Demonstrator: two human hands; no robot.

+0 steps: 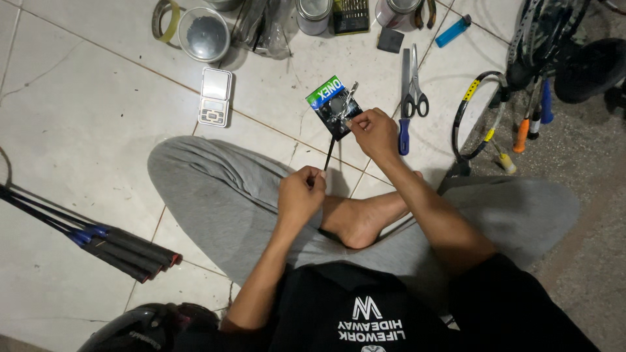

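Your left hand [301,192] pinches the lower end of the thin black rod [329,154], held above your crossed legs. Its upper end vanishes behind the small black packet with a green corner [334,105], which your right hand [375,130] pinches; a loosened pinch could drop either onto the white tiled floor [85,104]. The packet's shiny contents are hard to make out.

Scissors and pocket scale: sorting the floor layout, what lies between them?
Head view: the dark packet held by the right hand lies between scissors and scale.

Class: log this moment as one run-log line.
left hand: grips thin black rod | right hand: pinches packet | floor: scissors, scale
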